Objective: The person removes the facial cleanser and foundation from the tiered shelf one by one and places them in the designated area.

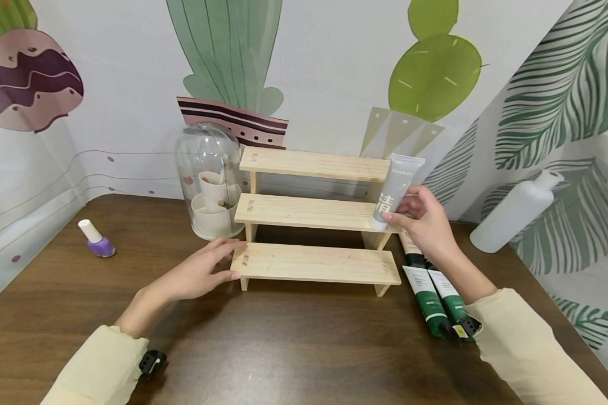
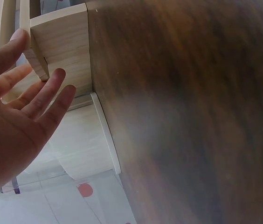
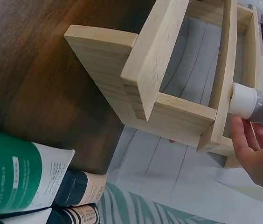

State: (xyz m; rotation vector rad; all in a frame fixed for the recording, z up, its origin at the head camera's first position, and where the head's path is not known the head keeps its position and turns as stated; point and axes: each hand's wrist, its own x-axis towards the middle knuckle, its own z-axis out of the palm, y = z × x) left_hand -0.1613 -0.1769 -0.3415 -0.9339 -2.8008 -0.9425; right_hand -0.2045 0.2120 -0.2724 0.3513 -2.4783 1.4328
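Observation:
A three-tier wooden display rack (image 1: 316, 264) stands on the brown table. My left hand (image 1: 197, 270) holds the left end of its bottom board, thumb at the front edge and fingers at the back; the left wrist view shows the other fingers of that hand (image 2: 24, 102) spread loosely. Between the thumb and fingers of my right hand (image 1: 425, 219) is a grey squeeze tube (image 1: 397, 183) with a white cap (image 3: 243, 100). Cap down and slightly tilted, it is at the right end of the middle board. Whether the cap's whole base touches the board, I cannot tell.
Right of the rack lie green-and-white tubes (image 1: 428, 298) and a beige tube (image 1: 410, 247). A white bottle (image 1: 517, 214) leans at the far right. Behind the rack's left side stands a clear-domed holder (image 1: 208, 180); purple nail polish (image 1: 98, 242) is further left.

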